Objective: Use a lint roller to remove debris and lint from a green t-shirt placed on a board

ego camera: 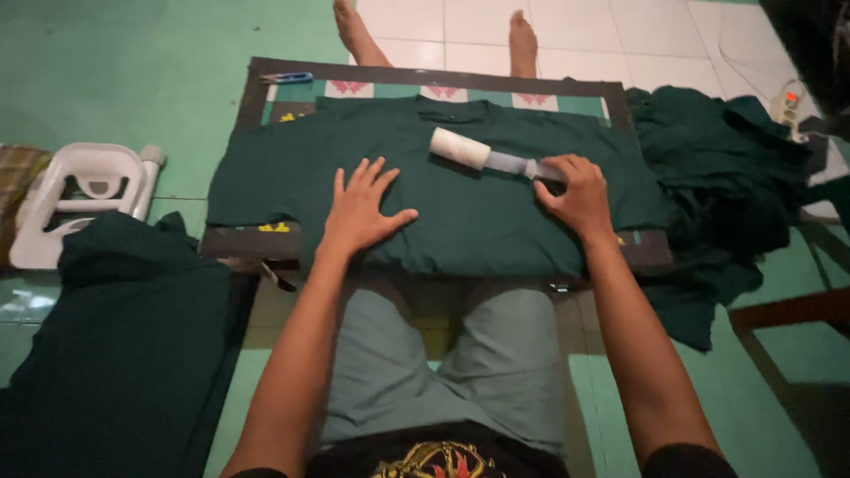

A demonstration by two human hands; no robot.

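Note:
A dark green shirt (460, 212) lies spread flat on a dark-bordered mat (443, 84) over my legs. My left hand (361, 208) rests flat on the shirt, fingers spread, holding nothing. My right hand (575, 193) grips the clear handle of a lint roller (469, 150), whose white roll lies on the shirt just below the collar, pointing up and left.
A pile of dark green garments (717, 168) lies at the right. More green cloth (115, 345) sits at the left beside a white plastic stool (80, 195). Small blue snips (288, 78) lie on the mat's far left corner. A power strip (786, 99) is far right.

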